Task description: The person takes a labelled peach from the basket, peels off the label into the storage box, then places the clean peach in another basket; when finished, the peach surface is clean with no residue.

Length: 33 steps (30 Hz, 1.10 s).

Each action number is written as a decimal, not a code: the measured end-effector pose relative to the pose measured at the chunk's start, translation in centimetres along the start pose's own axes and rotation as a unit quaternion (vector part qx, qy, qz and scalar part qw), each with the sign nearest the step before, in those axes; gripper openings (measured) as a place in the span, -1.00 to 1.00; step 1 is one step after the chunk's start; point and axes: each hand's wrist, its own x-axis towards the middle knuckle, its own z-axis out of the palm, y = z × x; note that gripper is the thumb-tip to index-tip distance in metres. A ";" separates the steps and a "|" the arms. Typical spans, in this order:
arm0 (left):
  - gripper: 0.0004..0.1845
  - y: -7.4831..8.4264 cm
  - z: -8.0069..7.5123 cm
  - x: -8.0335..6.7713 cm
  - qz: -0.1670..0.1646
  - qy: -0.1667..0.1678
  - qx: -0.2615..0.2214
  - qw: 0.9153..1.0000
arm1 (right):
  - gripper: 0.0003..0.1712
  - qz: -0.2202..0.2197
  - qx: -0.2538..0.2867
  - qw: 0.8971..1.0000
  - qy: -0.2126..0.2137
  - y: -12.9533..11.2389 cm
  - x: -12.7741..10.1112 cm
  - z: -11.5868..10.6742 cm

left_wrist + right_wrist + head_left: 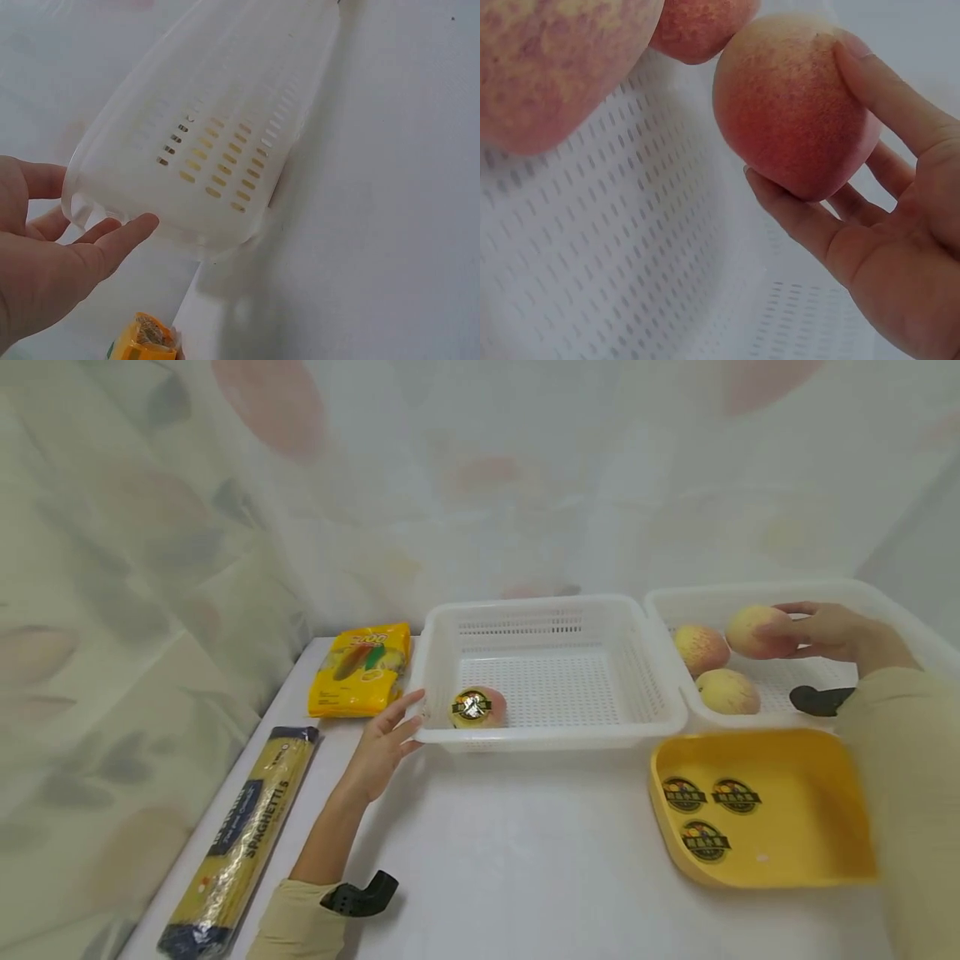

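Covering the white table [525, 860] is a plain sheet, with a leaf-print curtain [135, 568] behind. Two white baskets sit side by side, beside one yellow tray [825, 868] holding three stickers [708, 817]. Four peaches: one stickered in the left basket [660, 727], two lying in the right basket [885, 597], one held peach [757, 631] (lifted above them) gripped between the right hand [832, 633] thumb and fingers [795, 217]. The left hand [382, 747], fingers straight, touches the left basket's corner.

bright, even light | soft shadows | edges warped — right sleeve blurred
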 end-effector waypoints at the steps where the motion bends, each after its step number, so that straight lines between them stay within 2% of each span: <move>1: -0.49 0.0 0.0 0.0 -0.002 0.000 0.002 1.000 | 0.02 0.002 -0.003 1.000 0.000 0.2 0.0 0.1; 6: -0.49 0.1 0.1 -0.3 -0.001 0.000 0.008 1.000 | 0.03 0.012 -0.014 1.000 0.001 0.9 -0.2 0.5; 12: -0.49 0.1 -0.2 -0.7 0.002 0.002 0.002 1.000 | 0.03 0.022 0.003 1.000 -0.013 2.0 -0.1 1.1; 17: -0.49 0.1 -0.4 -0.9 -0.002 0.003 -0.003 1.000 | -0.14 0.029 0.061 0.997 -0.029 3.0 0.3 1.3; 19: -0.48 0.1 -0.4 -0.9 -0.002 0.003 -0.005 1.000 | -0.33 0.032 0.083 0.996 -0.031 3.2 0.3 1.5; 20: -0.48 0.1 -0.4 -0.9 -0.001 0.003 -0.004 1.000 | -0.35 0.032 0.083 0.996 -0.029 3.2 0.3 1.6; 22: -0.48 0.2 -0.4 -0.9 0.000 0.002 -0.005 1.000 | -0.61 0.017 0.084 0.996 -0.027 3.2 0.1 1.7; 23: -0.48 0.2 -0.4 -0.9 0.001 0.001 -0.004 1.000 | -0.65 0.014 0.078 0.997 -0.023 3.1 0.1 1.7; 25: -0.48 0.2 -0.4 -0.9 0.001 0.001 -0.003 1.000 | -0.56 0.004 0.064 0.998 -0.023 3.0 -0.1 1.7; 29: -0.48 0.2 -0.4 -0.9 -0.002 0.001 -0.004 1.000 | -0.09 0.026 0.028 0.999 -0.024 2.8 -0.3 1.8; 33: -0.48 0.2 -0.4 -1.0 -0.003 0.001 -0.001 1.000 | -0.01 0.040 0.018 0.999 -0.028 2.7 -0.5 1.8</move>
